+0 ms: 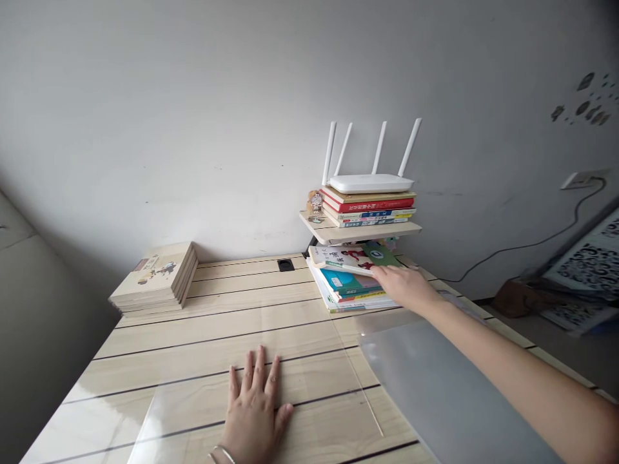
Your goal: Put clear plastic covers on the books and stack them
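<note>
My left hand [255, 406] lies flat with fingers spread on the wood-plank desktop [207, 348], which seems covered by a clear plastic sheet. A bracelet circles that wrist. Farther off to the right, my right hand [403, 283] grips the near right edge of a thin book [345, 259] with a white, red and green cover. This book tops a pile, its front edge slightly raised; under it are a blue book [333, 279] and several others. My right fingertips are partly hidden by the hand itself.
Above the pile, a small shelf [333, 233] bears stacked books [370, 206] and a white router [372, 183] with upright antennas. Several matching books [159, 277] are stacked at the left rear. A greyish translucent sheet [435, 380] lies under my right arm. A cable [527, 248] hangs along the wall.
</note>
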The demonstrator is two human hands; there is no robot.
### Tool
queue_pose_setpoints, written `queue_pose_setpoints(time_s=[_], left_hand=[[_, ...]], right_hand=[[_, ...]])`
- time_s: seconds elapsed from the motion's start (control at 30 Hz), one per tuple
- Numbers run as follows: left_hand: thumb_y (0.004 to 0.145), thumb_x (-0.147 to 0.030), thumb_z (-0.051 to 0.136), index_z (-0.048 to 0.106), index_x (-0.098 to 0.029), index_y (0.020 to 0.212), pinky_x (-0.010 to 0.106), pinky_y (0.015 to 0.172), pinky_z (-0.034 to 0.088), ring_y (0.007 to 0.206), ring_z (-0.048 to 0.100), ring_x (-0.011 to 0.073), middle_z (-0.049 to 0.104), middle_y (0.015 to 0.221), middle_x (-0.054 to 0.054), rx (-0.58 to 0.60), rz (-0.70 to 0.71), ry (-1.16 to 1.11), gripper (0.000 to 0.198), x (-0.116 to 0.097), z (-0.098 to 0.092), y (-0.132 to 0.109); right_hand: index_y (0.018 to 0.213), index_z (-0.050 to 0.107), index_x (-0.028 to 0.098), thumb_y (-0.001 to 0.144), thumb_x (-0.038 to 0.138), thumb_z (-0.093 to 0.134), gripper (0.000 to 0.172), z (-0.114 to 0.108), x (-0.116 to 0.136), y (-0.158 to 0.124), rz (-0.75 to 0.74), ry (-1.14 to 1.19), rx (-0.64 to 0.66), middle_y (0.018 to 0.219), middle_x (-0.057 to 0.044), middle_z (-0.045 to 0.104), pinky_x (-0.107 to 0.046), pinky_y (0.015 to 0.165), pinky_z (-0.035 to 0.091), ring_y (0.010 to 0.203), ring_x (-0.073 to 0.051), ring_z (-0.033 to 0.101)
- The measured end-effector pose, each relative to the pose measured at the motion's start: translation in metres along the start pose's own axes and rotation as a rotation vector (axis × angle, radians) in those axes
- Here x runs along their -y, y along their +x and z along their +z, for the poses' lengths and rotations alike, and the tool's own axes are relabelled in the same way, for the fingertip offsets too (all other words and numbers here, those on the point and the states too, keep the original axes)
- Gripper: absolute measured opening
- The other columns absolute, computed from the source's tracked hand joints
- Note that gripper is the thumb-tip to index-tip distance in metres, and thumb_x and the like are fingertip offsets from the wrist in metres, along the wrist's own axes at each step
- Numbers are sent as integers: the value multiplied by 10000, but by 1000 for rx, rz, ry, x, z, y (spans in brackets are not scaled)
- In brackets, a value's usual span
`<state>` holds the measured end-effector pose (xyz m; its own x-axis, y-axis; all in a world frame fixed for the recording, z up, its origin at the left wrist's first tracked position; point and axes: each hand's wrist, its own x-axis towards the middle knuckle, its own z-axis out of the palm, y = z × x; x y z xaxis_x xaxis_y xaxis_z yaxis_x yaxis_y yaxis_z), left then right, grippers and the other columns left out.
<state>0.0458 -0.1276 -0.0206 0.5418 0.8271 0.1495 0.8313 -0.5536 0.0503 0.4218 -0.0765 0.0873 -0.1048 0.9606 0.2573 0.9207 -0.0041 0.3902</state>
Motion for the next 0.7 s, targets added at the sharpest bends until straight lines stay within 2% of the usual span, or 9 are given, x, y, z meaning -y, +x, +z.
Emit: queue_pose_setpoints(time_s=[0.13, 0.23, 0.3, 0.37, 0.4, 0.43, 0.53, 0.6, 0.7], left_hand=[[860, -462, 371, 234, -244, 1402, 619, 1011, 203, 1341, 189, 356, 188, 1479, 114, 66, -22, -2, 600, -5, -3, 1], [845, -456, 399, 308, -225, 1389, 634, 1010, 190, 1340, 190, 362, 209, 1476, 120, 103, -68, -33, 598, -8, -14, 1], [843, -398, 416, 386, -190, 1357, 622, 1018, 193, 1340, 202, 355, 240, 1469, 134, 38, -81, -126, 556, -11, -24, 7], [846, -349, 411, 439, -162, 1315, 561, 1028, 251, 1316, 279, 322, 312, 1441, 149, -40, -55, -349, 506, -17, -35, 21], [849, -354, 405, 453, -159, 1296, 516, 1017, 302, 1278, 352, 299, 379, 1402, 152, -43, -27, -520, 490, -23, -41, 32], [839, -386, 422, 474, -153, 1267, 463, 983, 370, 1204, 447, 277, 457, 1335, 162, 8, -19, -725, 490, -29, -45, 46], [817, -422, 473, 496, -114, 1185, 354, 793, 504, 940, 620, 225, 591, 1118, 173, 355, -236, -1393, 481, -54, -52, 94], [822, -368, 473, 503, -108, 1129, 324, 701, 522, 827, 644, 195, 625, 993, 145, 488, -334, -1735, 403, -72, -49, 123], [769, -284, 555, 516, -127, 1077, 352, 635, 531, 633, 635, 166, 641, 867, 94, 447, -411, -1960, 348, -98, -38, 152]], right_hand=[[1006, 582, 83, 837, 61, 368, 274, -24, 57, -9, -116, -84, -116, 852, -149, 652, -268, 594, 381, 794, -220, 598], [985, 596, 62, 819, 65, 406, 252, -41, 103, -9, -122, -79, -92, 818, -157, 663, -279, 582, 407, 744, -226, 617], [953, 605, 46, 814, 42, 392, 254, -49, 124, -4, -66, -66, -69, 791, -171, 665, -279, 564, 413, 733, -231, 625], [910, 613, 48, 810, 22, 379, 255, -54, 135, 1, -23, -37, -57, 778, -180, 665, -277, 556, 415, 735, -234, 631], [888, 616, 54, 812, 24, 380, 250, -55, 136, 3, -10, -17, -53, 775, -181, 665, -277, 556, 415, 738, -237, 633], [875, 618, 64, 822, 47, 389, 236, -56, 136, 5, -3, 9, -48, 774, -179, 665, -278, 558, 416, 741, -240, 634], [842, 631, 121, 878, 234, 417, 245, -57, 121, 7, -10, 139, -28, 788, -141, 671, -282, 594, 424, 754, -233, 633], [817, 635, 161, 895, 377, 383, 341, -51, 99, 7, 12, 221, -36, 830, -113, 673, -291, 659, 430, 801, -225, 619], [881, 615, 129, 885, 442, 360, 404, -29, 55, 6, 223, 182, -56, 958, -162, 641, -351, 746, 417, 914, -281, 579]])
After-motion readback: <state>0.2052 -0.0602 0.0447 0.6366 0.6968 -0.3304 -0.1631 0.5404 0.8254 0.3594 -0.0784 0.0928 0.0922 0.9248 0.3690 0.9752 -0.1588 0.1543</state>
